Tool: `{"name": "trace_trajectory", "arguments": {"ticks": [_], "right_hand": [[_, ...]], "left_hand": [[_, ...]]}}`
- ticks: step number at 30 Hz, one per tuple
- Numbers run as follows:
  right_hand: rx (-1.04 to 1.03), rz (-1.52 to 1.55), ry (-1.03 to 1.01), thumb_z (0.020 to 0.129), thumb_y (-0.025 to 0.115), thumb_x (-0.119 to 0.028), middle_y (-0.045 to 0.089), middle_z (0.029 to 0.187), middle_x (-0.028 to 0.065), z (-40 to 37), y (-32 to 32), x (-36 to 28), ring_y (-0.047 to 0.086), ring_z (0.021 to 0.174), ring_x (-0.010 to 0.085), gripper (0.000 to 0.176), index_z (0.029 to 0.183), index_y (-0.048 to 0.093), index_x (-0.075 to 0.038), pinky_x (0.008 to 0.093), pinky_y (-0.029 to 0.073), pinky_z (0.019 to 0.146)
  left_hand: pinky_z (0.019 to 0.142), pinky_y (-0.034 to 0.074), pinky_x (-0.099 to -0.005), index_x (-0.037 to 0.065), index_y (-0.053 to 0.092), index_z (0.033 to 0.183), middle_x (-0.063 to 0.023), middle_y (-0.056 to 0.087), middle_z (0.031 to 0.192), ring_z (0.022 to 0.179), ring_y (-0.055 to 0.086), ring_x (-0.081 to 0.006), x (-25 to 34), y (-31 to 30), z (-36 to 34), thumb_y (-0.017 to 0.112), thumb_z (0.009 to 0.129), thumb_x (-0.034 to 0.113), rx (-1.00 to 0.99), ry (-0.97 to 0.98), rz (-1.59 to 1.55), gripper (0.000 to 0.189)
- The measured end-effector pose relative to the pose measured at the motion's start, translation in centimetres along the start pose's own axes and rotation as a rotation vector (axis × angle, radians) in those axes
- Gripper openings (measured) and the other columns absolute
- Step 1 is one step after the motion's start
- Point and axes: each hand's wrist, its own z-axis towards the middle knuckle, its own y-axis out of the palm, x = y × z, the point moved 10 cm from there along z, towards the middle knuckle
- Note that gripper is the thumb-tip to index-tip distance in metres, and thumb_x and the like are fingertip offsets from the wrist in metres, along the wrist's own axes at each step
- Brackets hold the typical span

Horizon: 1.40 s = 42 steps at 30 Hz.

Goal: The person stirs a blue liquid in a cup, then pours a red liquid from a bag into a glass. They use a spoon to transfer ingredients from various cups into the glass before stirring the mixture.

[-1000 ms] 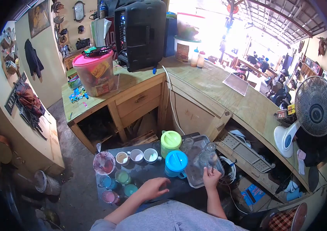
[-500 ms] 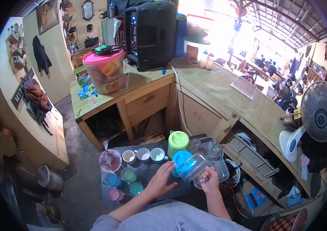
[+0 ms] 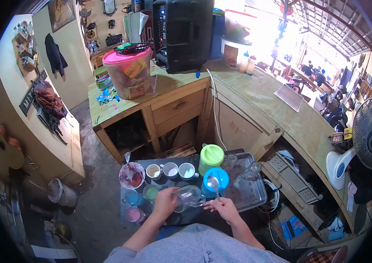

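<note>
The glass mug (image 3: 189, 195) is clear and the spoon (image 3: 212, 183) silver, against a glossy black tabletop (image 3: 192, 215). One jug (image 3: 211, 156) has a lime-green lid, the other jug (image 3: 217, 179) a bright blue one. Three cups (image 3: 170, 169) are white. The small tumblers (image 3: 150, 192) are blue, green and pink. The tray (image 3: 251, 199) is grey metal, and the tub (image 3: 129, 74) has a pink lid.

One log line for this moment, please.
left hand: holds clear glass | right hand: holds spoon | nearby: blue-lidded jug, tray

the left hand (image 3: 165, 202) hides part of the clear glass (image 3: 189, 195); its content is too blurred to tell.
</note>
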Motion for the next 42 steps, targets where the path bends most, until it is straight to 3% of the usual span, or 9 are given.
{"name": "trace_trajectory", "arguments": {"ticks": [8, 17, 21, 24, 28, 32, 33, 35, 42], "right_hand": [[0.249, 0.163, -0.129, 0.091, 0.058, -0.012, 0.067, 0.083, 0.0118, -1.6, -5.9, -2.2, 0.064, 0.073, 0.0171, 0.018, 0.081, 0.063, 0.001, 0.0285, 0.052, 0.068], [0.265, 0.255, -0.15, 0.091, 0.061, -0.015, 0.066, 0.077, 0.0088, -3.3, -7.1, -0.5, 0.062, 0.067, 0.013, 0.018, 0.08, 0.065, 0.0, 0.0251, 0.05, 0.064], [0.272, 0.288, -0.124, 0.091, 0.061, -0.016, 0.066, 0.076, 0.0085, -3.5, -7.1, 0.0, 0.061, 0.065, 0.013, 0.02, 0.08, 0.064, 0.0, 0.0252, 0.05, 0.064], [0.288, 0.282, -0.144, 0.092, 0.06, -0.016, 0.065, 0.075, 0.0082, -3.5, -7.1, -0.3, 0.06, 0.065, 0.0132, 0.02, 0.08, 0.064, 0.0, 0.0256, 0.049, 0.063], [0.31, 0.313, -0.14, 0.092, 0.06, -0.017, 0.063, 0.073, 0.0076, -2.9, -6.9, -0.4, 0.06, 0.066, 0.0134, 0.021, 0.08, 0.063, 0.0, 0.0256, 0.048, 0.062], [0.274, 0.283, -0.098, 0.093, 0.06, -0.018, 0.063, 0.073, 0.0063, -1.5, -5.2, -0.1, 0.059, 0.066, 0.0127, 0.022, 0.078, 0.063, -0.002, 0.0246, 0.047, 0.062], [0.276, 0.282, -0.086, 0.093, 0.06, -0.018, 0.063, 0.073, 0.0063, -1.6, -4.5, -0.2, 0.059, 0.066, 0.0127, 0.022, 0.078, 0.063, -0.002, 0.0246, 0.047, 0.062], [0.239, 0.217, -0.057, 0.093, 0.059, -0.019, 0.063, 0.073, 0.0052, -1.0, -2.7, -1.1, 0.059, 0.066, 0.0119, 0.024, 0.076, 0.063, -0.003, 0.0239, 0.047, 0.062], [0.227, 0.214, -0.04, 0.094, 0.057, -0.018, 0.062, 0.074, 0.0083, -0.3, 1.0, -1.9, 0.059, 0.066, 0.0147, 0.024, 0.077, 0.061, -0.002, 0.0264, 0.048, 0.063]], "left_hand": [[0.07, 0.054, -0.0492, -0.001, 0.069, 0.08, -0.0251, 0.066, 0.084, 0.078, 0.065, -0.0412, -9.3, 7.8, 2.9, 0.061, 0.076, 0.01, -0.288, -0.061, 0.599, 0.014], [0.077, 0.054, -0.0465, -0.001, 0.07, 0.084, -0.0238, 0.067, 0.09, 0.088, 0.066, -0.0384, -15.3, 12.2, 3.0, 0.067, 0.077, 0.018, -0.415, -0.184, 0.597, 0.021], [0.079, 0.052, -0.0463, -0.001, 0.069, 0.093, -0.022, 0.068, 0.091, 0.09, 0.066, -0.0371, -11.3, 8.8, 2.5, 0.07, 0.077, 0.023, -0.469, -0.265, 0.547, 0.029], [0.075, 0.052, -0.0449, 0.001, 0.067, 0.1, -0.0196, 0.068, 0.088, 0.085, 0.066, -0.036, -7.4, 0.8, 4.2, 0.071, 0.077, 0.025, -0.077, -0.199, 0.307, 0.034], [0.069, 0.051, -0.0461, 0.002, 0.067, 0.091, -0.0199, 0.067, 0.082, 0.077, 0.065, -0.0362, -14.0, -9.6, 5.8, 0.063, 0.077, 0.013, 0.31, -0.228, 0.393, 0.019], [0.076, 0.052, -0.0449, 0.003, 0.071, 0.089, -0.0204, 0.068, 0.09, 0.086, 0.065, -0.037, -24.9, -10.2, 7.9, 0.063, 0.077, 0.023, -0.045, -0.456, 0.724, 0.025], [0.076, 0.052, -0.0449, 0.003, 0.071, 0.089, -0.0204, 0.068, 0.09, 0.086, 0.065, -0.037, -25.0, -10.5, 7.9, 0.063, 0.077, 0.023, -0.053, -0.464, 0.723, 0.025], [0.08, 0.053, -0.0433, 0.004, 0.072, 0.089, -0.0196, 0.068, 0.097, 0.092, 0.066, -0.0349, -25.3, -8.1, 8.2, 0.066, 0.075, 0.024, -0.393, -0.458, 0.827, 0.026], [0.083, 0.053, -0.0402, 0.002, 0.072, 0.093, -0.0163, 0.067, 0.106, 0.097, 0.066, -0.031, -28.1, -8.5, 8.5, 0.067, 0.074, 0.021, -0.365, -0.55, 0.804, 0.027]]}}
